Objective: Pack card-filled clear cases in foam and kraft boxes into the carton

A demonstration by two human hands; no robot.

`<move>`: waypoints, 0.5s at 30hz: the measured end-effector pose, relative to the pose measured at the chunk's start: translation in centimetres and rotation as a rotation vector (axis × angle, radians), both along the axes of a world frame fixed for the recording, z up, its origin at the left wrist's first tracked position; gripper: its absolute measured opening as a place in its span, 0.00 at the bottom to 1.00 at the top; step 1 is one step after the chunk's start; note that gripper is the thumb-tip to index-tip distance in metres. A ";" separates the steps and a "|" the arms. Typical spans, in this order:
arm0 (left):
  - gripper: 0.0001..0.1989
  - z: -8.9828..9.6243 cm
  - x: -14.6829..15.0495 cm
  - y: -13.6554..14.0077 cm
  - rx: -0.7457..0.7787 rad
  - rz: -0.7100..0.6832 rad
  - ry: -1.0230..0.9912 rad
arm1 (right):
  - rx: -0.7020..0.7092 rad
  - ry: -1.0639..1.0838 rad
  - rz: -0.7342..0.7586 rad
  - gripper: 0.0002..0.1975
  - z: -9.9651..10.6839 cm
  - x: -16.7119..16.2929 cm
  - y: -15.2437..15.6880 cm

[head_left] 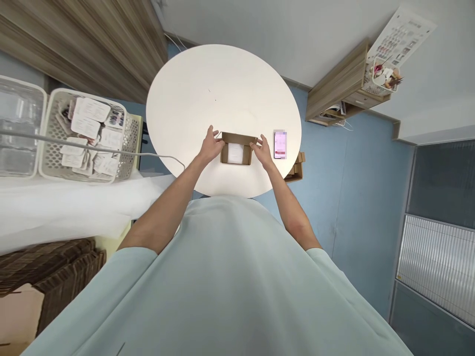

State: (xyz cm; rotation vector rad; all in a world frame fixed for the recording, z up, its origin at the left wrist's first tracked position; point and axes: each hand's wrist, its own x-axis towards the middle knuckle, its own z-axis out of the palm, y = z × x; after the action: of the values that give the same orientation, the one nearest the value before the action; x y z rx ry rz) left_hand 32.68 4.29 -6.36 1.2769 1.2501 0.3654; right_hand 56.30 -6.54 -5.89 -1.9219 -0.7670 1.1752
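Observation:
A small brown cardboard box [224, 156] stands open on the round white table [222, 74], close to its near edge. Inside it lies a flat white item [235, 153], whose kind I cannot make out. My left hand [211, 147] holds the box at its left upper corner, thumb on the edge and some fingers raised. At the right upper corner, my right hand [263, 152] grips the box in the same way. The lid panel rises on the far side between both hands.
A phone [280, 145] with a lit screen lies right of the box. On the left are a white basket [48, 158] of packaged cards, clear containers [18, 128] and stacked flat cardboard [70, 277]. A grey cable [148, 155] reaches the table. A box of cartons [296, 173] stands below right.

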 end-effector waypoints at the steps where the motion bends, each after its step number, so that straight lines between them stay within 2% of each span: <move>1: 0.57 0.1 -0.2 -0.3 0.004 -0.012 0.002 | 0.005 -0.009 0.012 0.46 0.0 -0.2 -0.3; 7: 0.56 0.0 -1.0 -3.6 0.044 -0.065 0.067 | -0.012 -0.083 0.084 0.45 -0.1 -2.3 -3.4; 15: 0.47 0.0 -2.2 -7.8 0.083 -0.093 0.102 | -0.061 -0.142 0.132 0.45 -0.3 -4.6 -7.7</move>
State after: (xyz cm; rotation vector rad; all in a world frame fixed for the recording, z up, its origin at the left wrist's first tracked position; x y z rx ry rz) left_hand 30.52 -3.47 -6.41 1.4343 1.2673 0.2907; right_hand 51.69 -14.24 -6.14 -2.0485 -0.9559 1.1613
